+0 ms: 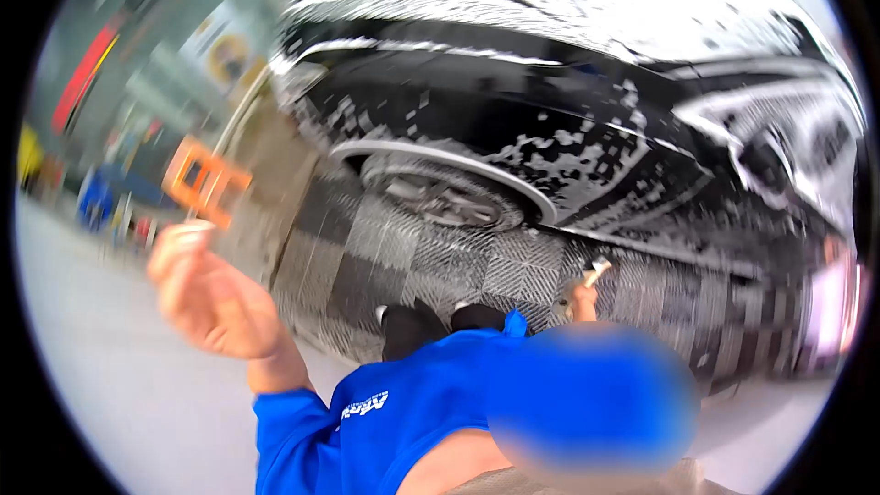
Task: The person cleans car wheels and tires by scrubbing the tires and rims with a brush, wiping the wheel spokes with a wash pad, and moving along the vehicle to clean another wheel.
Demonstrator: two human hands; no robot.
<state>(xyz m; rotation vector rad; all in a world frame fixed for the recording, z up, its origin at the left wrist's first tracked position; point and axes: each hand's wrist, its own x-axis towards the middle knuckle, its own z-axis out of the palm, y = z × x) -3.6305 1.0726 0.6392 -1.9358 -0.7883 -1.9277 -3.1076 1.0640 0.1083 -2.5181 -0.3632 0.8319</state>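
My right hand [582, 302] is closed around a brush [598, 270] with a pale handle and a dark head, low beside the car. On the left, my left hand [220, 298] is raised with its fingers loosely bent and nothing visible in it. Beyond its fingertips stands an orange plastic stool [206, 181]; their outlines meet in the view. The black car [513, 82] carries patches of white foam on its side, and thicker foam covers its hood. Its front wheel [445, 197] and foamy headlight [788, 142] face me.
Grey and black ribbed floor tiles [458, 261] lie under the car and my feet. Pale smooth floor [101, 330] spreads at the left. Farther back are a blue object [94, 199], a poster [220, 46] and a red strip [84, 78]. A blurred blue patch covers part of my view.
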